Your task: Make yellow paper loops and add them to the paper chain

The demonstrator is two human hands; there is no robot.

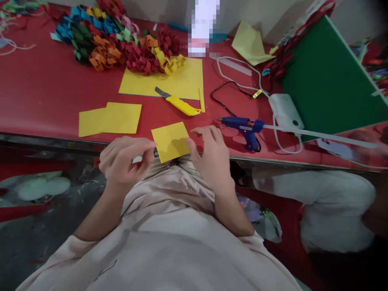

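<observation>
A square of yellow paper [170,141] lies at the table's front edge, its lower corner sticking out past the edge. My left hand [125,159] is beside its left edge, fingers curled and thumb closed toward the index finger; whether anything is pinched there is hidden. On the other side, my right hand [212,155] has thumb and fingers apart, the thumb tip at the paper's right edge. Two overlapping yellow pieces [123,118] lie to the left. Behind the square rests a yellow utility knife [183,106], its blade pointing left, and a thin yellow strip [202,100].
A blue glue gun [242,125] with a long glue stick [321,136] lies right, near a white power adapter [286,111] and cables. Colourful paper-loop garlands [121,44] sit partly on a yellow sheet [184,79]. A green board [330,81] leans right; a seated person's leg [321,190] is below.
</observation>
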